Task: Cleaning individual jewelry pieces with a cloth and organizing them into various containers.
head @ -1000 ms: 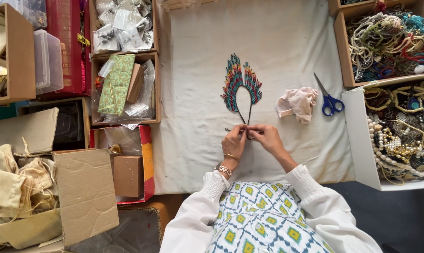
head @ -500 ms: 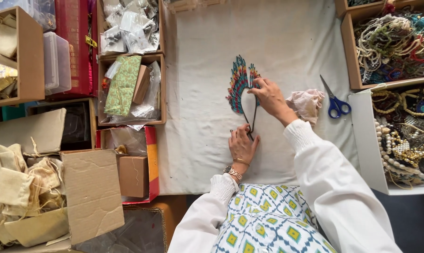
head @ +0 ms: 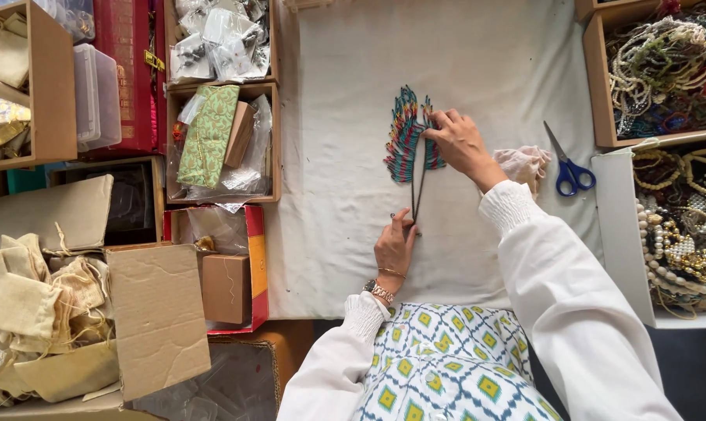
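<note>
A multicoloured beaded necklace with teal, red and gold fringe lies spread on the white cloth. Its dark cords run down to my left hand, whose fingertips pinch the cord ends near the cloth's middle. My right hand rests on the right side of the beaded fringe, fingers pressing the strands flat. Both arms wear white sleeves, and a bracelet is on the left wrist.
Blue-handled scissors and a crumpled pale pink cloth lie right of the necklace. Boxes of bead strands and pearl necklaces stand on the right. Cardboard boxes with pouches and packets crowd the left.
My right hand left the cord ends and reached up to the beaded fringe. My left hand stayed holding the cord ends.
</note>
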